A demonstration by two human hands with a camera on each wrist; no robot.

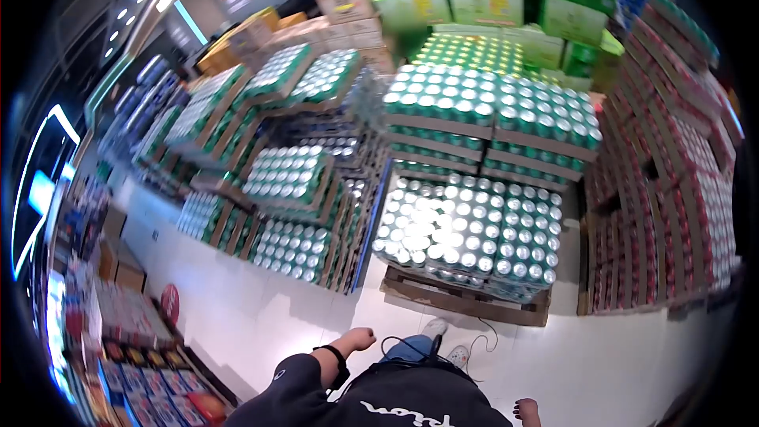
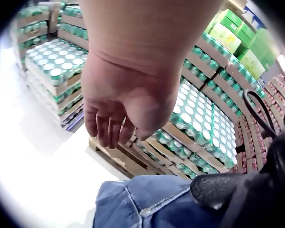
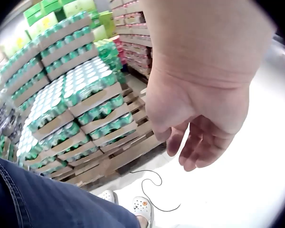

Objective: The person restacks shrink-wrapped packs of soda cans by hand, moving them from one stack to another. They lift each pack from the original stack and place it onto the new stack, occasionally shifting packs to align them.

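The left hand [image 1: 360,339] hangs beside the body, a dark band round its wrist. In the left wrist view that hand [image 2: 126,102] has loosely bent fingers and holds nothing. Low at the right of the head view is the right hand [image 1: 527,411]; the right wrist view shows this hand [image 3: 199,114] hanging with relaxed, slightly curled fingers around nothing. Ahead of the person, trays of green cans [image 1: 474,229] are stacked on a wooden pallet [image 1: 466,300]. Neither hand touches the cans.
More green can stacks [image 1: 288,174] stand at the left, red can stacks [image 1: 656,213] at the right, green boxes [image 1: 490,4] behind. Boxed goods [image 1: 158,387] line the lower left. A thin black cable [image 3: 156,185] lies on the floor near the white shoes [image 3: 141,205].
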